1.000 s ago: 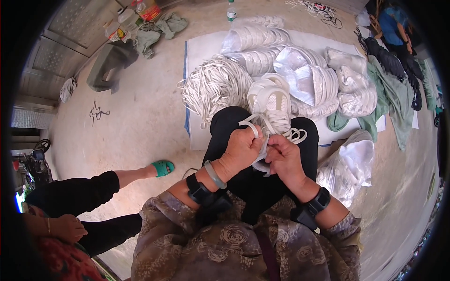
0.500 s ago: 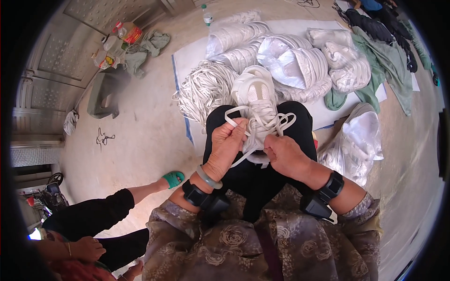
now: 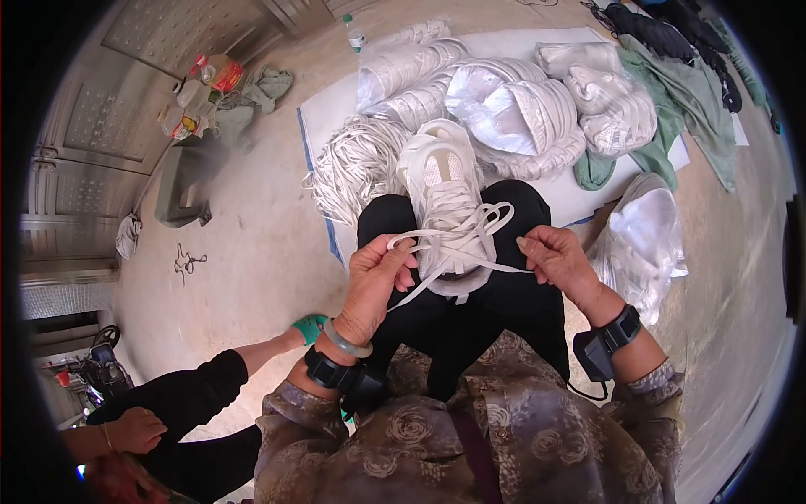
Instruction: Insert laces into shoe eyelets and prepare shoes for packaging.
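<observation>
At my twelve o'clock: shoe point(image 3: 438, 171) threaded, loops in lace point(image 3: 457, 249) untightened. My left hand point(image 3: 382, 273) pinches a loop at eight o'clock; right hand point(image 3: 562, 264), lace end at four.

The floor point(image 3: 252, 202), pale and scuffed, carries a white sheet point(image 3: 329, 105) with a blue edge down its left side. On the sheet sit a heap of loose white laces point(image 3: 357, 160) and, just beside it, pale bundles point(image 3: 554, 109) in clear wrap (from here I can't make out everything inside). A green cloth point(image 3: 705, 134) spills off its right side onto the floor. Over on the left lie a tangled black cord point(image 3: 188, 259), plastic jugs point(image 3: 222, 74) and a grey-green cloth point(image 3: 269, 86).
</observation>
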The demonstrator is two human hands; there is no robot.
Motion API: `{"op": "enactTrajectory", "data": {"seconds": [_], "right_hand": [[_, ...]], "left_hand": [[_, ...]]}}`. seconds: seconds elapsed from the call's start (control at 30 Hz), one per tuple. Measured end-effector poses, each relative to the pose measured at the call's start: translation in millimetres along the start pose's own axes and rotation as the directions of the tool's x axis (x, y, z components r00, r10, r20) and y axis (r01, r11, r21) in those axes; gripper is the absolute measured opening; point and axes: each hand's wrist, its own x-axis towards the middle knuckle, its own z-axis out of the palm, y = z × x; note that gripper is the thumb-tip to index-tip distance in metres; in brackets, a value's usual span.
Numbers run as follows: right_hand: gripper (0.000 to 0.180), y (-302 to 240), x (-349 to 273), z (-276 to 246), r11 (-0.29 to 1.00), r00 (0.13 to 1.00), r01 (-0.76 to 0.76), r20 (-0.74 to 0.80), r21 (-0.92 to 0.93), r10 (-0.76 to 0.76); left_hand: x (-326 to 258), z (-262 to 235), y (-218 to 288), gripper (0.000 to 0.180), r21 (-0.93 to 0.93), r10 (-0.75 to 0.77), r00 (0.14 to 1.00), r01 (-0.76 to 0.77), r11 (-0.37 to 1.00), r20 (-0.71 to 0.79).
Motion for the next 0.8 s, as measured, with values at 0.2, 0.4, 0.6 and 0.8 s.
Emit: {"op": "enactTrajectory", "data": {"seconds": [0.2, 0.4, 0.6, 0.8], "right_hand": [[0.02, -12, 27, 32, 0.942, 0.988, -0.154, 0.038, 0.299, 0.149], [0.015, -6, 27, 25, 0.928, 0.99, 0.056, -0.139, 0.369, -0.005], [0.015, -5, 12, 2, 0.944, 0.989, 0.023, -0.145, 0.329, 0.026], [0.016, 8, 0, 13, 0.988, 0.999, -0.023, -0.042, 0.153, 0.03]], "left_hand": [[0, -1, 2, 0.014, -0.023, -0.025, 0.999, 0.026, 0.999, 0.024], [5, -4, 0, 0.015, -0.044, -0.055, 0.998, 0.057, 0.997, 0.029], [1, -19, -1, 0.017, 0.087, -0.017, 0.999, 0.021, 0.996, -0.04], [-16, -6, -7, 0.029, 0.778, 0.448, 0.855, -0.462, 0.425, 0.262]]}}
